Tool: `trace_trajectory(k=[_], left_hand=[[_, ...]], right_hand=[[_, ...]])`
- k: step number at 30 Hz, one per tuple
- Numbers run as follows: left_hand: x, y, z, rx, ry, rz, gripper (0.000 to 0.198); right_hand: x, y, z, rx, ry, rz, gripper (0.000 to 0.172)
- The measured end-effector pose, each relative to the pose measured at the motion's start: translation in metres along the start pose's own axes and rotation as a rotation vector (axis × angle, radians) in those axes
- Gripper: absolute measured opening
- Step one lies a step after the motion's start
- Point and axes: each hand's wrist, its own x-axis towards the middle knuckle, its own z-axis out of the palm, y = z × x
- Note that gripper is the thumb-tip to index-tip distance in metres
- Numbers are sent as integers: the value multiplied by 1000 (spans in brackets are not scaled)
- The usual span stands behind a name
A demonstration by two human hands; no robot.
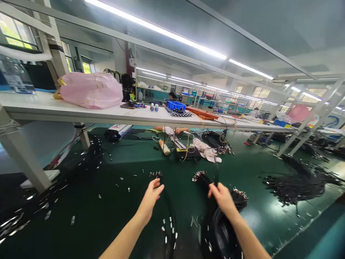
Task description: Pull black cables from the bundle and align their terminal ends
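My left hand (151, 198) reaches over the green table top (121, 194); its fingers are curled round thin black cables (167, 223) with silver metal ends near its fingertips. My right hand (222, 198) is closed on a thick bundle of black cables (218, 230) that runs down toward me, its metal-tipped ends (201, 176) fanning out just beyond the hand. Small silver connectors lie scattered on the table around both hands.
A white shelf (81, 111) spans the bench at head height, carrying a pink bag (90, 90) and a blue bin (175, 105). More black cable piles (299, 183) lie right. A person's arms (172, 129) rest opposite, beside a cloth (207, 151).
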Motion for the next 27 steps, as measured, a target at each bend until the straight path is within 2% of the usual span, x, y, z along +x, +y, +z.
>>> trace_trajectory(k=[3, 6, 9, 11, 12, 14, 16, 18, 20, 21, 23, 25, 27], left_hand=[[19, -81, -53, 274, 146, -103, 30], [6, -137, -89, 461, 203, -208, 21], [-13, -160, -92, 716, 137, -213, 38], [-18, -161, -84, 932, 75, -208, 51], [-18, -160, -79, 1013, 59, -211, 51], [-13, -155, -73, 1081, 60, -225, 43], [-6, -151, -73, 1087, 64, -237, 34], [1, -149, -77, 1072, 57, -257, 30], [5, -150, -82, 1066, 41, -269, 26], [6, -150, -83, 1064, 32, -272, 25], [5, -152, -82, 1063, 20, -269, 24], [2, -153, -79, 1067, 23, -256, 24], [-1, -154, -76, 1064, 32, -246, 25]], right_hand=[[37, 58, -37, -122, 192, 214, 31], [44, 104, -67, -209, 248, 378, 30], [33, 135, -75, -265, 87, 464, 38], [28, 146, -72, -296, -28, 490, 49], [28, 148, -70, -318, -71, 502, 54], [32, 142, -67, -409, -132, 498, 54], [36, 124, -66, -546, -173, 427, 44], [34, 94, -60, -648, -133, 274, 31], [22, 60, -43, -631, -78, 52, 29], [12, 43, -30, -567, -86, -83, 31], [-11, 14, 7, -386, -204, -308, 31], [-36, -4, 57, -320, -371, -407, 28], [-61, -10, 110, -310, -550, -415, 17]])
